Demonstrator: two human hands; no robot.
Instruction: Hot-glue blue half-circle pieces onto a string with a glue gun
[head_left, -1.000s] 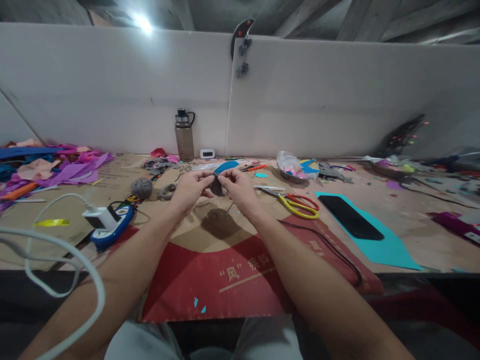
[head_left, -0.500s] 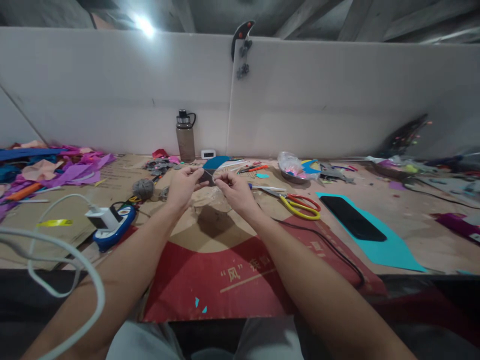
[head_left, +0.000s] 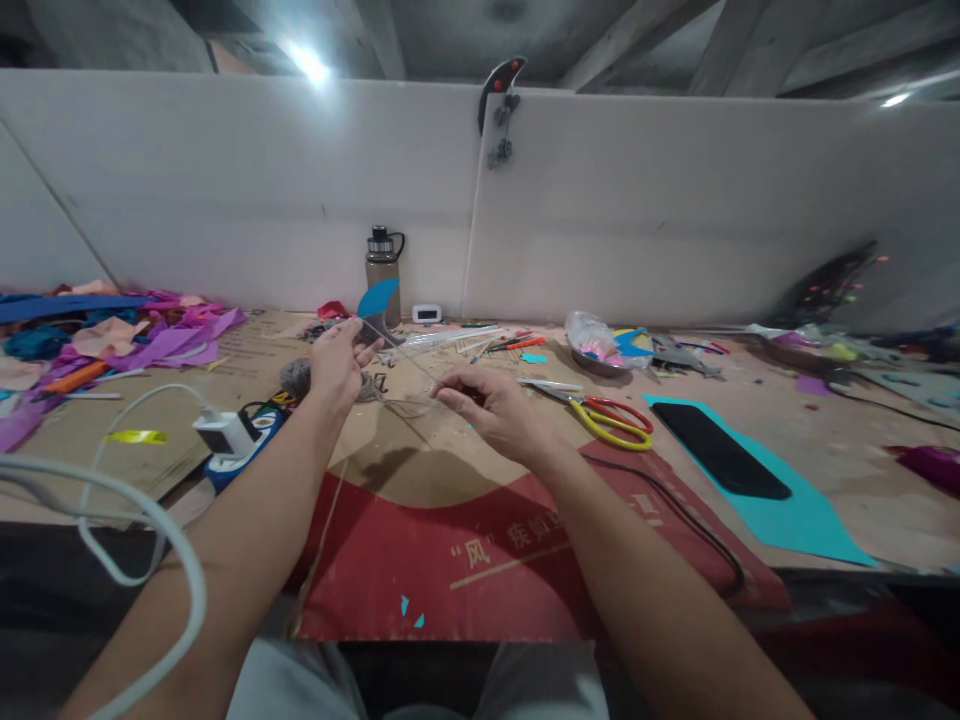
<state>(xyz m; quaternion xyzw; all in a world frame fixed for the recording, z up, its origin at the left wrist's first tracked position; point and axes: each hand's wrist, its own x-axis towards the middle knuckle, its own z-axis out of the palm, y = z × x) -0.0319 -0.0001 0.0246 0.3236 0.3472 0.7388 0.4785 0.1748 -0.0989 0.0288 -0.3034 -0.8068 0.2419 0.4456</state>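
Note:
My left hand (head_left: pixel 339 365) pinches a curved felt-like piece, blue (head_left: pixel 379 298) at the top and dark grey below. From it a thin grey strand of yarn (head_left: pixel 401 353) runs down to the right, pulled straight. My right hand (head_left: pixel 480 402) has thumb and forefinger closed on the strand's other end. More loose strands hang below, over the cardboard. Beside my left wrist lies a ball of grey yarn (head_left: pixel 295 377), partly covered by the hand. Scissors (head_left: pixel 611 422) with red and yellow handles rest right of my right hand.
Red and tan cardboard (head_left: pixel 420 570) lies under my hands. A bottle (head_left: pixel 381 262) stands at the back. On the left are felt scraps (head_left: pixel 142 335) and a blue power strip (head_left: pixel 259 435) with a white cable (head_left: pixel 196 575). A black phone (head_left: pixel 716 450) lies on turquoise felt (head_left: pixel 814 530).
My hands have moved apart: the left up and leftward with the blue and grey piece, the right slightly down. The strand between them is now longer. The view has shifted slightly.

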